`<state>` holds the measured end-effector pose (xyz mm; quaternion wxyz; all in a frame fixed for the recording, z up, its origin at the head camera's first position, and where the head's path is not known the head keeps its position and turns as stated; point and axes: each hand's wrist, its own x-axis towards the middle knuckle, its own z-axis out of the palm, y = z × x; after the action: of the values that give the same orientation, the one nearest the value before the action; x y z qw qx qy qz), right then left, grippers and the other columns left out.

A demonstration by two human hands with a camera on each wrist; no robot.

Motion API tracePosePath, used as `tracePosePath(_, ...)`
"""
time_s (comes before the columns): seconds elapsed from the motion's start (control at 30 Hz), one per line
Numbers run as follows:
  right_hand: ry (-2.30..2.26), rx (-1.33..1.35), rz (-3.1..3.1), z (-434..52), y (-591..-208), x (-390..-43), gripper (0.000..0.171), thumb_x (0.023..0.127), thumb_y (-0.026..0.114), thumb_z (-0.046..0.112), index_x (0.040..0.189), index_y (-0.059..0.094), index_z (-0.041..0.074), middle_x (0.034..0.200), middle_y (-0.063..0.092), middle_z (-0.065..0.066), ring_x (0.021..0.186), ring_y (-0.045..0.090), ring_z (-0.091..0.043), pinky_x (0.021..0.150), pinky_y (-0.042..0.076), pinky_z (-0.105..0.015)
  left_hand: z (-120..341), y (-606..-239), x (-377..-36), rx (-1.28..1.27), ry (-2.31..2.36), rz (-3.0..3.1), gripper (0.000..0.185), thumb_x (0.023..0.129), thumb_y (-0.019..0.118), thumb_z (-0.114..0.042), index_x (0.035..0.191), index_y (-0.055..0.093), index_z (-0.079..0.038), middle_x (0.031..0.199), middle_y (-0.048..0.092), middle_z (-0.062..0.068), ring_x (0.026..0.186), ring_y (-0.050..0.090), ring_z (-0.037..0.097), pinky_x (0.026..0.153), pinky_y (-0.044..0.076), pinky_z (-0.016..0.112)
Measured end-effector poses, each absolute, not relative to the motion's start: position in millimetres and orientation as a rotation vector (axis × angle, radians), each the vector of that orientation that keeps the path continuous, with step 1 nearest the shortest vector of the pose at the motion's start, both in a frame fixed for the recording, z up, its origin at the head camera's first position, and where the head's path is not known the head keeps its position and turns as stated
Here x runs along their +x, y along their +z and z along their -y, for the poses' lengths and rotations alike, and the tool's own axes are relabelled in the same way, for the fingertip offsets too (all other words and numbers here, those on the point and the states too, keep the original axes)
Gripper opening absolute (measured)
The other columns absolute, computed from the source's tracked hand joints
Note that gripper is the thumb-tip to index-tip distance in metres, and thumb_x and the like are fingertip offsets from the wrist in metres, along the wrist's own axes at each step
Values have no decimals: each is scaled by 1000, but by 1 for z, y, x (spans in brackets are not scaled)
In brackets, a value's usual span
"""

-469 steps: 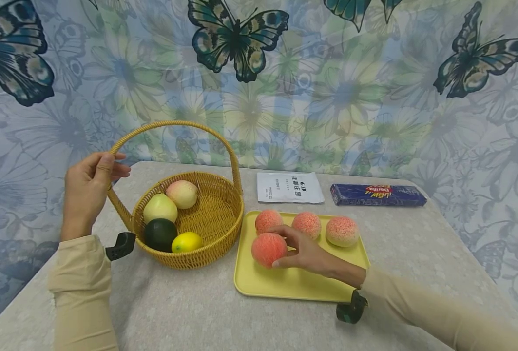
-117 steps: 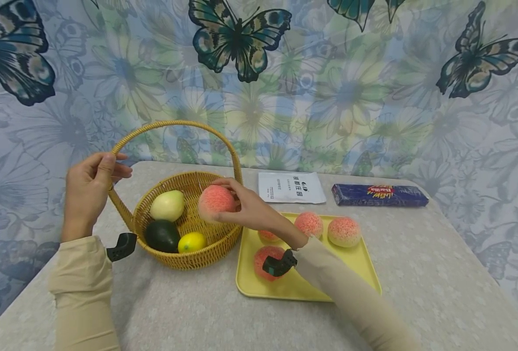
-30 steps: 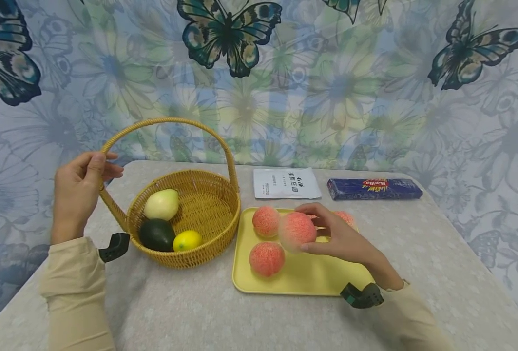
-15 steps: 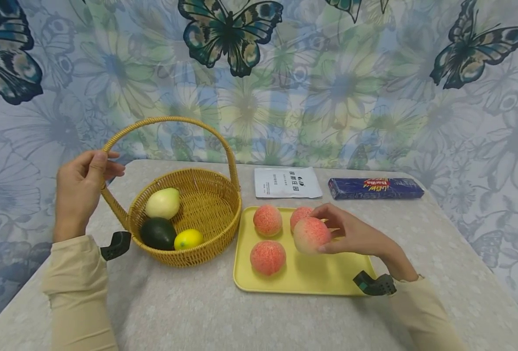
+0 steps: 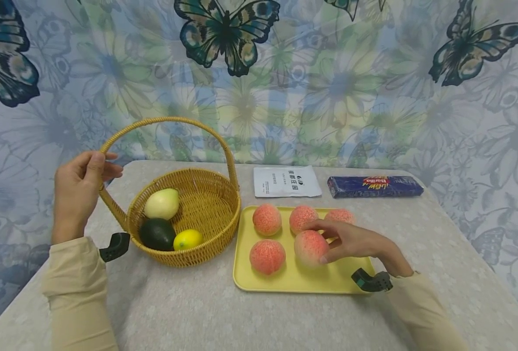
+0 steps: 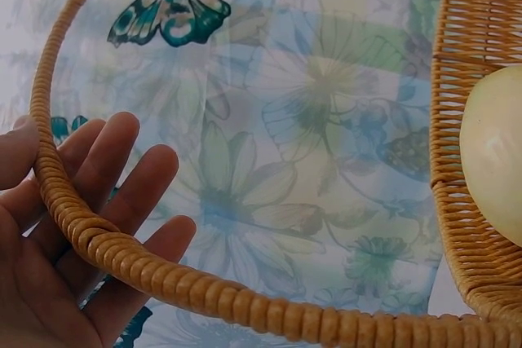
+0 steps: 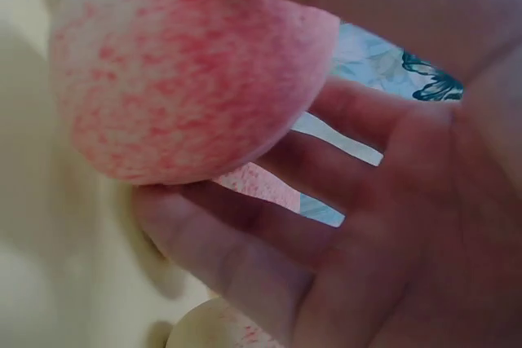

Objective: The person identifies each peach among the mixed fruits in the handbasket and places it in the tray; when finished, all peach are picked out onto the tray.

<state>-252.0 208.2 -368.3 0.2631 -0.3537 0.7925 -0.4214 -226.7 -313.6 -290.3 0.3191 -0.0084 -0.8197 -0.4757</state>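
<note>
In the head view my left hand (image 5: 78, 190) holds the wicker basket's handle (image 5: 167, 120) on its left side, thumb against it. The left wrist view shows the handle (image 6: 204, 287) crossing the fingers, which are fairly straight. Inside the basket (image 5: 217, 248) are a pale green pear-like fruit (image 5: 162, 204), a dark green avocado-like fruit (image 5: 157, 234) and a lemon (image 5: 188, 240). My right hand (image 5: 351, 240) grips a pink-speckled peach (image 5: 310, 248) low over the yellow tray (image 5: 259, 285), between thumb and fingertips (image 7: 167, 213); whether it touches the tray I cannot tell. Several other peaches (image 5: 267, 257) sit on the tray.
Behind the tray lie a white printed packet (image 5: 287, 182) and a dark blue Barilla box (image 5: 374, 186). A butterfly-patterned cloth (image 5: 342, 97) hangs at the table's back edge. The basket stands close to the tray's left side.
A peach that lay in the basket earlier is gone from it; my right hand carried a peach from there right to the tray, and has just lowered it. My left hand stays on the handle.
</note>
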Motion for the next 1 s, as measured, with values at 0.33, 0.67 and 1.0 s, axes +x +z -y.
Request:
tracePosePath(0.33, -1028, -989, -2123, -209, -377, -252, 66, 79, 75, 16, 138, 45, 14, 142, 42, -9, 125, 45, -34, 86, 52, -34, 312, -294, -225, 9, -1246, 2168, 38, 101, 45, -34, 115, 66, -6, 80, 66, -19, 78, 64, -2, 73, 44, 13)
tracePosePath(0.67, -1034, -988, -2109, -206, -378, -251, 64, 78, 74, 14, 136, 46, 15, 140, 43, -9, 125, 44, -33, 87, 51, -37, 313, -294, -225, -18, -1240, 2159, 38, 102, 45, -33, 115, 67, -6, 80, 66, -19, 78, 64, -3, 71, 44, 12)
tracePosePath(1.0, -985, -986, -2184, -205, -378, -251, 65, 77, 70, 14, 137, 45, 19, 139, 45, -4, 131, 40, -30, 94, 46, -42, 313, -292, -227, -5, -1241, 2151, 38, 102, 45, -33, 116, 66, -5, 79, 66, -19, 77, 64, -3, 70, 44, 12)
